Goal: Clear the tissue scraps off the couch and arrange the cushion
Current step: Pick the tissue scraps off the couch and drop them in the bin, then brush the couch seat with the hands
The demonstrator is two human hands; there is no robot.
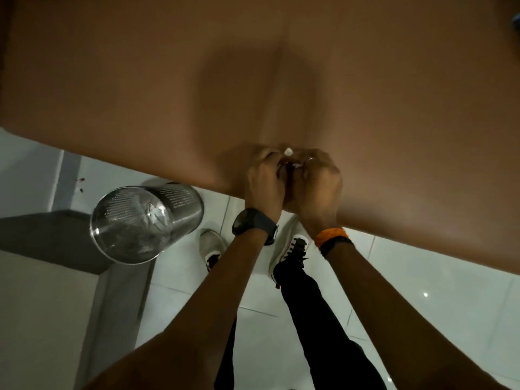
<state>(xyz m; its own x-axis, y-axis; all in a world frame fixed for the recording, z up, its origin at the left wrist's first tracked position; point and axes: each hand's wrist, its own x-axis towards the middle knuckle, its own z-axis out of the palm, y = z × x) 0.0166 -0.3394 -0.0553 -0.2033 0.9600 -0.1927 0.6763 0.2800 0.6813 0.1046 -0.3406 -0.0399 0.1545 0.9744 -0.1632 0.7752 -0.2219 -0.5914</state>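
The brown couch (140, 94) fills the upper half of the view, seen from above. Both hands are pressed together at its front edge. My left hand (264, 181), with a dark watch on the wrist, is curled shut beside my right hand (316, 184), which wears a ring and an orange wristband. Small white tissue scraps (288, 152) peek out between the fingertips of the two hands; how much is held is hidden. No cushion is in view.
A perforated metal waste bin (146, 220) stands on the white tiled floor (408, 291) to the left of my feet, with some pale scraps inside. My white shoes (209, 246) and dark trousers are below the hands. A grey ledge lies at lower left.
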